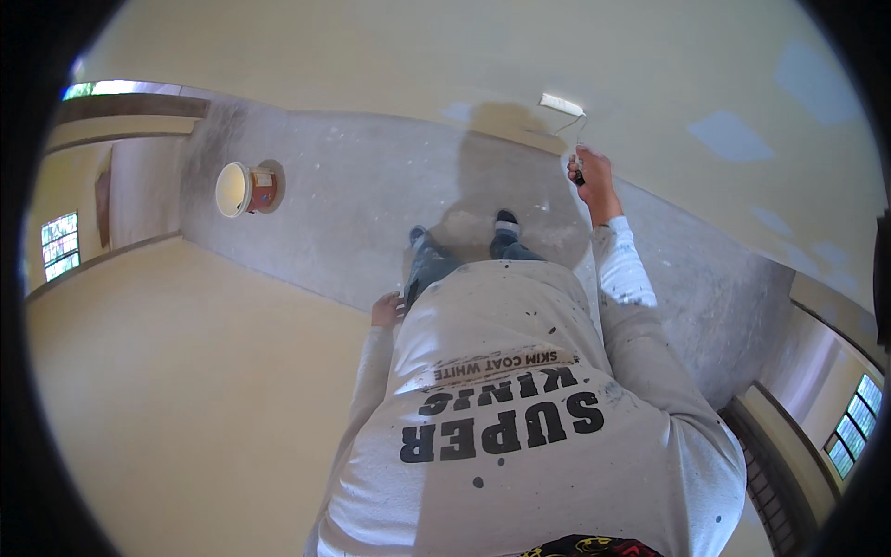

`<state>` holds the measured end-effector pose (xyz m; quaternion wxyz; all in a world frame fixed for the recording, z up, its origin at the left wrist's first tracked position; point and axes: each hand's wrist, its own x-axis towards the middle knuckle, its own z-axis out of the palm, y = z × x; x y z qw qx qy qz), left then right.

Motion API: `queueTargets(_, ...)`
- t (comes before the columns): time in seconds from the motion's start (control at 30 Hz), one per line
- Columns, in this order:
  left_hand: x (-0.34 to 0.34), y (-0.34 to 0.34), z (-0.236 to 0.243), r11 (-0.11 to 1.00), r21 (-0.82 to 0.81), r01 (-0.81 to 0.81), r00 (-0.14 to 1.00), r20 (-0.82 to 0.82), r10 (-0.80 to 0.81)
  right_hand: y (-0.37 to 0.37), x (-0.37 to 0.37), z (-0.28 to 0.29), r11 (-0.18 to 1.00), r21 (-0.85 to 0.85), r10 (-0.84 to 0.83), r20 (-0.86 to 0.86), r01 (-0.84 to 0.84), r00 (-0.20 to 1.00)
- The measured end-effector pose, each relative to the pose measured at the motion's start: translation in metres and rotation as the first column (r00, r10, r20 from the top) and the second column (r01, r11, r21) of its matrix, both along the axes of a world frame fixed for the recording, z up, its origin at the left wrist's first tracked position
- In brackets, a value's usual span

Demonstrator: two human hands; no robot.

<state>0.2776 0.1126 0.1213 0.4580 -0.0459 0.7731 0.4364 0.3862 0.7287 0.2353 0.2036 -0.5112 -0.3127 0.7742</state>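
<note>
My right hand is wrapped around the dark handle of a paint roller, held out ahead of me. The roller's white sleeve lies against, or very close to, the lower part of the pale yellow wall; contact is hard to judge. A thin wire frame joins sleeve and handle. Down by my left thigh hangs my left hand, its fingers loosely extended against the trousers and nothing visible in them. On the floor to the left, apart from both hands, stands a paint bucket, pale inside with a reddish-brown side.
My feet stand on a grey, paint-spotted concrete floor between two walls. Another yellow wall runs behind my left side. Whitish patches mark the wall ahead. Barred windows show at far left and far right.
</note>
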Motion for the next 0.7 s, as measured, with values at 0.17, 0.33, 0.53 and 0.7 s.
queueTargets(0.17,0.013,0.002,0.031,0.997,-0.072,-0.030,0.998,0.052,0.034,0.011,-0.003,-0.045,0.997,-0.074,-0.004,0.019,0.005,1.000)
queueTargets(0.33,0.024,-0.038,0.030,0.989,-0.099,0.107,0.994,-0.012,-0.109,-0.008,-0.003,0.004,0.999,-0.020,-0.039,-0.002,0.038,0.999)
queueTargets(0.53,0.030,-0.071,-0.020,0.805,-0.311,0.505,0.759,-0.284,-0.586,-0.041,0.003,0.104,0.993,0.115,-0.011,-0.054,0.018,0.998)
queueTargets(0.7,0.022,-0.038,-0.025,0.975,-0.130,0.179,0.974,-0.114,-0.194,-0.056,0.005,0.121,0.988,0.152,-0.036,-0.028,0.040,0.999)
